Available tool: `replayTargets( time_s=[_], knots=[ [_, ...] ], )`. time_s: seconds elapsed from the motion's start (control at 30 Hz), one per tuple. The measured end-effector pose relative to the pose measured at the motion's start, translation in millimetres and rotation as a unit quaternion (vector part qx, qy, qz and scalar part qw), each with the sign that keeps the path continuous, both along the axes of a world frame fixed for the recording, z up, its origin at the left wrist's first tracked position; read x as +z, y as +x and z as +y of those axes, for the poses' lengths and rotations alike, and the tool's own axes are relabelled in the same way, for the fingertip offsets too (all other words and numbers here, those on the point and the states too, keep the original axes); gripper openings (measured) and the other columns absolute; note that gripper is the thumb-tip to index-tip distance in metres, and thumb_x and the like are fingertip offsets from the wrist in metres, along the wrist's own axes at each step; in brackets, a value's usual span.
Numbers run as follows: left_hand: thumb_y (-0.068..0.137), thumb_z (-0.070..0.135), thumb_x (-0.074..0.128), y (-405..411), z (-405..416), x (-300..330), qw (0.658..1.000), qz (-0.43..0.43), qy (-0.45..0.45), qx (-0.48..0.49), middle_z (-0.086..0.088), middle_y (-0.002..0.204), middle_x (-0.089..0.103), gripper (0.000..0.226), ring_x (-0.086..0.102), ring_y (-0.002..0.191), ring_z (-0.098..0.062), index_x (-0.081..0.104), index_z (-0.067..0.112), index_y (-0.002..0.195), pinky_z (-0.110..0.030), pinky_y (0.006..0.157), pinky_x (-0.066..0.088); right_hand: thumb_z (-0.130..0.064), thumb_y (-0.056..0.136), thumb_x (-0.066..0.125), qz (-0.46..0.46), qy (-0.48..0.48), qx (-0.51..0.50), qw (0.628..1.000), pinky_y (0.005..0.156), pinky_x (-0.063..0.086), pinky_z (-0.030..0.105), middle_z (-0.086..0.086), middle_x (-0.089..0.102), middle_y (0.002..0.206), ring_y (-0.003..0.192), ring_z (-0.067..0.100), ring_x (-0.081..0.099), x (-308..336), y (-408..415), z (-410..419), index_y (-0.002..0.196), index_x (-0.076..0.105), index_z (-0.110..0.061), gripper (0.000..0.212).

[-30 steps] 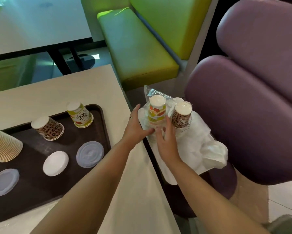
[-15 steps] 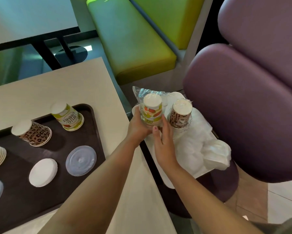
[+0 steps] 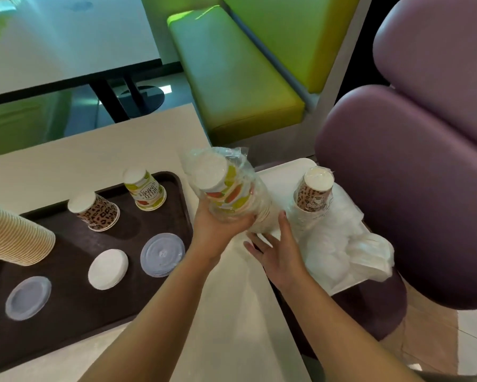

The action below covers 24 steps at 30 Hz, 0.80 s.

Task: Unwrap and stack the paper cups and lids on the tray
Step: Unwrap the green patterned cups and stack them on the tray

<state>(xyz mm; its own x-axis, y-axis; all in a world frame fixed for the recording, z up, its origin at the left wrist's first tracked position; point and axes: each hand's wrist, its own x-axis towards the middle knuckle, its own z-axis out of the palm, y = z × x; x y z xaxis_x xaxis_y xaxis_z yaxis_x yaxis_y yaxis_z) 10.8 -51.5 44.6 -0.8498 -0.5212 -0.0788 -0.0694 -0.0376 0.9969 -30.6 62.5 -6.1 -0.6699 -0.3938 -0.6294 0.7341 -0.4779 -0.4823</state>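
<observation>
Beige table (image 3: pixel 66 158) is being flanked by green bench (image 3: pixel 231 78) at 12, purple chair (image 3: pixel 411 175) at 3 | wrapped cups (image 3: pixel 229 191) are being gripped, tilted, by left hand (image 3: pixel 218 230) above table edge | right hand (image 3: pixel 278 252) is being held open, fingers spread, just beside | tray (image 3: pixel 74 299) at 9 is being occupied by cups, lids

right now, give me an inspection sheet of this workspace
surface: beige table bearing a dark tray
job's things: left hand grips a plastic-wrapped cup stack, tilted above the table edge; second wrapped cup stack upright on the white bag; on the tray, two upturned cups, three lids and a ribbed cup stack
clutter: crumpled white bag
grippers: left holds the stack; right hand open, fingers spread below it
cables: nothing seen
surroundings: green bench, purple seat
</observation>
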Motion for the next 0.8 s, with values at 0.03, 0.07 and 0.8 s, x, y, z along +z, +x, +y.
replayTargets(
  time_s=[0.03,0.07,0.8],
  knots=[
    [0.054,0.010,0.084,12,-1,5,1.000,0.011,-0.001,-0.015,0.008,0.100,0.072,0.064,0.067,0.099,-0.012,0.057,0.015,0.111,-0.025,0.078,0.054,-0.050,0.091,0.048,-0.015,-0.024,0.005,1.000,0.079,0.054,0.040,0.013,0.051,0.135,0.115,0.029,0.057,4,2,-2,0.135,0.045,-0.021,0.052],
    [0.058,0.000,0.082,24,-2,7,0.999,0.010,0.004,-0.030,0.010,0.097,0.072,0.057,0.068,0.096,-0.011,0.058,0.017,0.107,-0.022,0.076,0.054,-0.052,0.091,0.047,-0.018,-0.054,0.011,0.998,0.079,0.055,0.042,0.015,0.054,0.132,0.114,0.029,0.058,8,4,-3,0.132,0.049,-0.019,0.053],
    [0.060,0.039,0.084,237,-75,56,0.976,-0.178,-0.098,-0.080,0.011,0.119,0.058,0.080,0.060,0.108,-0.006,0.033,0.042,0.122,-0.030,0.092,0.052,-0.031,0.061,0.079,0.536,0.048,0.152,0.829,0.094,0.051,0.036,-0.002,0.045,0.136,0.119,0.010,0.053,117,134,-83,0.136,0.027,-0.039,0.092]
  ],
)
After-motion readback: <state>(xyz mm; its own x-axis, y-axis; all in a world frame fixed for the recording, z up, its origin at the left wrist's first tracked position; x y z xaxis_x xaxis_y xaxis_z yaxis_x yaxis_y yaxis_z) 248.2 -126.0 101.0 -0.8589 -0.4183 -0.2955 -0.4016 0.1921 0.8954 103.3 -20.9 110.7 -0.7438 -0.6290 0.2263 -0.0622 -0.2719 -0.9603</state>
